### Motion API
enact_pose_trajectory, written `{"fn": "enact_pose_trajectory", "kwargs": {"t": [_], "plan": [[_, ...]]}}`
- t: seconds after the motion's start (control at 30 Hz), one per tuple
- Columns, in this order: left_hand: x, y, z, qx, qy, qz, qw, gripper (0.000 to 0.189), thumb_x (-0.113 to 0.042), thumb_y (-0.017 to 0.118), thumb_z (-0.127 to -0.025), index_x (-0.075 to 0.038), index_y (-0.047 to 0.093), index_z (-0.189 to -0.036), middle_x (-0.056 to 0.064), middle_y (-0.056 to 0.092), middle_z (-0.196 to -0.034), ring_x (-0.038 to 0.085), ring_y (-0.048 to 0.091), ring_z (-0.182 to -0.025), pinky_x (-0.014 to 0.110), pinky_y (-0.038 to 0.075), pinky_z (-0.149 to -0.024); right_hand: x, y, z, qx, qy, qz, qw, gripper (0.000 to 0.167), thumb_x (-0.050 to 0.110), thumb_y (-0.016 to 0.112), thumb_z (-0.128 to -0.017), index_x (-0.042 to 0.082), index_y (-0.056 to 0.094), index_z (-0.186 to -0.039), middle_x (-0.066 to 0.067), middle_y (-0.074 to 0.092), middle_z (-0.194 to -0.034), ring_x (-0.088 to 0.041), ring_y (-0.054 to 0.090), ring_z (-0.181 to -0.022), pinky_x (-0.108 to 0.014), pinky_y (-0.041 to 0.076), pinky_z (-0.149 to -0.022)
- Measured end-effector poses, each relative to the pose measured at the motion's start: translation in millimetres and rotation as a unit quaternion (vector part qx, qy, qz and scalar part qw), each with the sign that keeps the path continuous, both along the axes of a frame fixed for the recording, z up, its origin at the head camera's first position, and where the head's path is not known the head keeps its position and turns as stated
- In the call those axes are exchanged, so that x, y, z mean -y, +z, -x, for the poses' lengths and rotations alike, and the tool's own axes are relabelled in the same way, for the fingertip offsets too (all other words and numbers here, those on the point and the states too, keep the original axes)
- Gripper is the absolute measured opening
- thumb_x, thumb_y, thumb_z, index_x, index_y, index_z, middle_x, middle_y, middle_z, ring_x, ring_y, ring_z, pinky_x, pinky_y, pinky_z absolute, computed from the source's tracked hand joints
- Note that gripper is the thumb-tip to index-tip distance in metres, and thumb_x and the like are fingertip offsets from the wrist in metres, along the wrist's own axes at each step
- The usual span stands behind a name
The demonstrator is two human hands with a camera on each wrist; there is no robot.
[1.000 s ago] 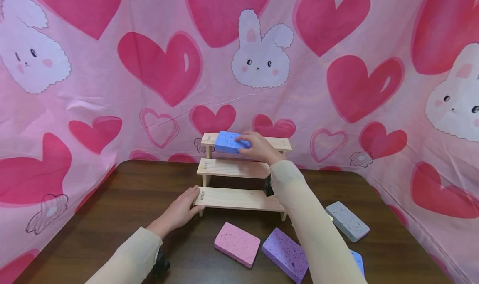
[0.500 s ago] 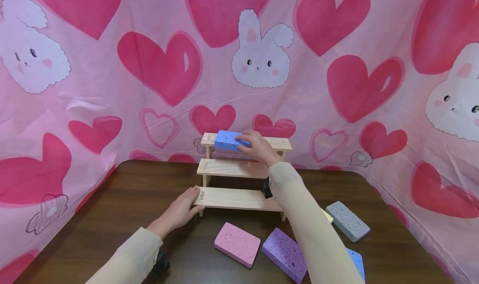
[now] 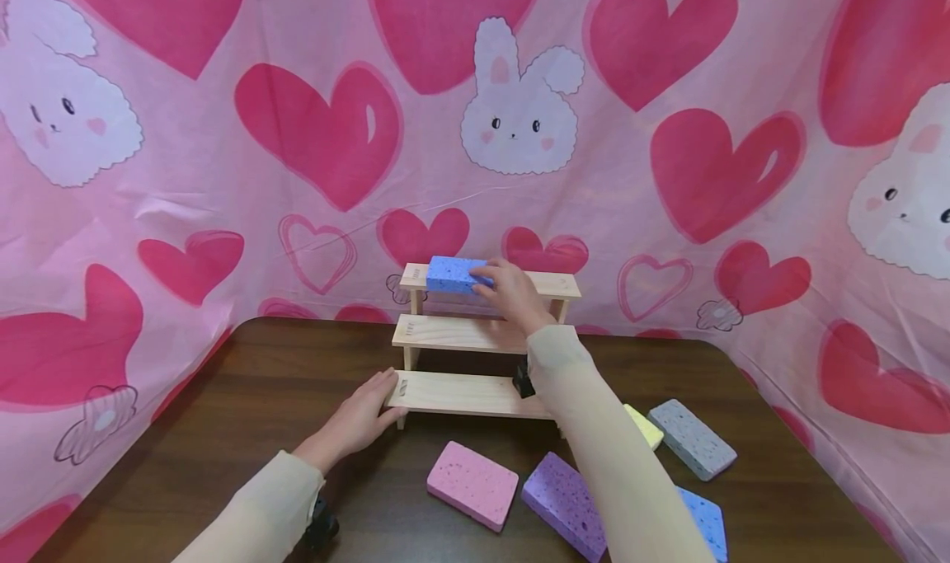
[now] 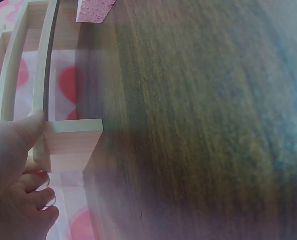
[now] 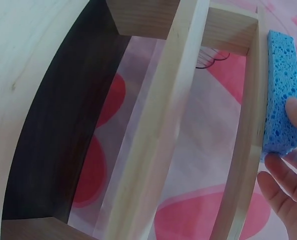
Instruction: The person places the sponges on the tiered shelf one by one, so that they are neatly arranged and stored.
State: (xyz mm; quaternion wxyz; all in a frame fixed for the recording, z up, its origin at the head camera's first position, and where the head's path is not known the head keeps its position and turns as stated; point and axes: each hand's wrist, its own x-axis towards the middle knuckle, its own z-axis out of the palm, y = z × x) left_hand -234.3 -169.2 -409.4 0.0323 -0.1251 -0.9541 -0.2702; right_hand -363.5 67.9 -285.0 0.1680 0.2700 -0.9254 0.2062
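Observation:
A three-tier wooden display stand [image 3: 467,394] stands on the dark table. On its top tier lies a blue sponge [image 3: 449,274], left of the middle. My right hand [image 3: 514,293] holds this sponge by its right end; in the right wrist view the thumb is on the blue sponge's [image 5: 281,90] front face and the fingers are at its end. My left hand [image 3: 358,419] grips the left end of the lowest tier. From the left wrist, the left hand [image 4: 16,165] has its thumb on the tier's front edge, with fingers bent around the end.
In front of the stand lie a pink sponge [image 3: 472,485] and a purple sponge [image 3: 566,504]. To the right are a yellow sponge [image 3: 644,428], a grey sponge [image 3: 692,438] and a second blue sponge [image 3: 705,520], partly behind my right sleeve. A pink heart-patterned cloth [image 3: 312,134] hangs behind.
The blue sponge on the top tier has shifted slightly back, my right hand with it. My right forearm has swung a little left, uncovering more of the yellow and second blue sponges. My left hand stays put.

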Motion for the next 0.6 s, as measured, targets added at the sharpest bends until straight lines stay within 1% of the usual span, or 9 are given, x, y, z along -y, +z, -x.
{"fn": "enact_pose_trajectory", "kwargs": {"t": [0.13,0.3,0.37,0.47,0.6], "plan": [[-0.1,-0.4,-0.1,-0.001,0.0,-0.002,1.0,0.064,-0.022,0.066,-0.086,0.002,0.038,-0.138,0.02,0.031,-0.144,0.037,0.025,-0.132,0.054,0.025,-0.102,2.6,-1.2,-1.5,-0.024,0.0,0.015,0.9996,0.032,0.018,0.067,-0.085,0.01,0.064,-0.116,-0.009,0.058,-0.119,-0.023,0.053,-0.109,-0.034,0.041,-0.094],[0.5,-1.5,-1.0,-0.009,-0.006,-0.002,0.9999,0.064,-0.021,0.066,-0.085,0.003,0.038,-0.138,0.021,0.032,-0.143,0.037,0.026,-0.131,0.054,0.026,-0.102,3.6,-3.5,-2.6,-0.059,0.003,0.024,0.998,0.023,0.01,0.067,-0.085,0.007,0.066,-0.108,-0.009,0.061,-0.108,-0.022,0.056,-0.097,-0.032,0.045,-0.09],[0.7,-1.4,-1.4,-0.012,-0.007,-0.002,0.9999,0.064,-0.021,0.066,-0.085,0.004,0.038,-0.137,0.021,0.032,-0.143,0.037,0.026,-0.131,0.054,0.026,-0.102,3.7,-4.3,-3.0,-0.056,0.001,0.029,0.998,0.022,0.008,0.066,-0.085,0.007,0.067,-0.107,-0.009,0.061,-0.107,-0.021,0.056,-0.096,-0.031,0.045,-0.089],[0.6,-1.3,-1.3,-0.013,-0.007,-0.002,0.9999,0.064,-0.021,0.066,-0.085,0.004,0.038,-0.137,0.021,0.032,-0.143,0.038,0.026,-0.131,0.054,0.026,-0.101,4.0,-4.3,-3.5,-0.039,-0.005,0.034,0.9986,0.025,0.008,0.066,-0.086,0.008,0.067,-0.11,-0.008,0.059,-0.11,-0.021,0.055,-0.1,-0.03,0.045,-0.09],[0.1,-0.3,-1.0,-0.01,-0.006,-0.001,0.9999,0.064,-0.02,0.066,-0.086,0.003,0.037,-0.138,0.021,0.032,-0.143,0.038,0.026,-0.131,0.054,0.026,-0.102,4.9,-3.8,-4.0,-0.025,-0.016,0.035,0.9989,0.027,0.009,0.065,-0.086,0.008,0.067,-0.113,-0.009,0.058,-0.112,-0.021,0.055,-0.1,-0.03,0.045,-0.09]]}}
